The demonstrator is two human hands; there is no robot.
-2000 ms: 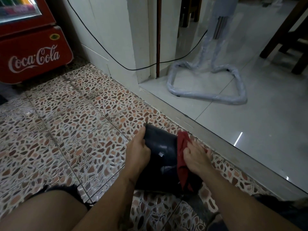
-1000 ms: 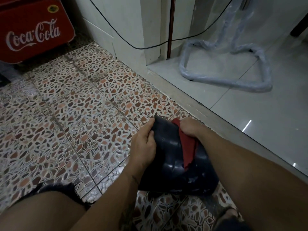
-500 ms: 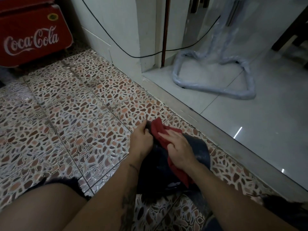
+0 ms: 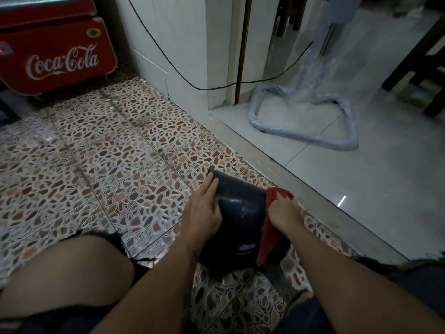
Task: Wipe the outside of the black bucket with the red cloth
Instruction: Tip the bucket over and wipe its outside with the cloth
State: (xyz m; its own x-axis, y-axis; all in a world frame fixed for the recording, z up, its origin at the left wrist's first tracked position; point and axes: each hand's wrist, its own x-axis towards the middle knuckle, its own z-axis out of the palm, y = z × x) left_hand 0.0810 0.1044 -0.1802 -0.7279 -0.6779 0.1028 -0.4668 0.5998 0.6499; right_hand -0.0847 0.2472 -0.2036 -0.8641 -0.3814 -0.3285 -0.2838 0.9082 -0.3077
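Observation:
The black bucket (image 4: 240, 213) lies on its side on the pebble-patterned floor between my knees, its rim pointing away from me. My left hand (image 4: 203, 213) lies flat against the bucket's left side and steadies it. My right hand (image 4: 286, 218) presses the red cloth (image 4: 269, 235) against the bucket's right side. The cloth hangs down the wall towards the floor. The bucket's underside and its base are hidden by my arms.
A red Coca-Cola cooler (image 4: 55, 54) stands at the far left. A grey raised sill (image 4: 301, 189) runs diagonally just right of the bucket, with glossy white tiles beyond. A plastic-wrapped metal stand (image 4: 305, 133) and a black cable (image 4: 265, 80) are past the sill.
My right hand has slid the red cloth from the top of the bucket, near the rim, over to its right side. My left hand stayed on the left side.

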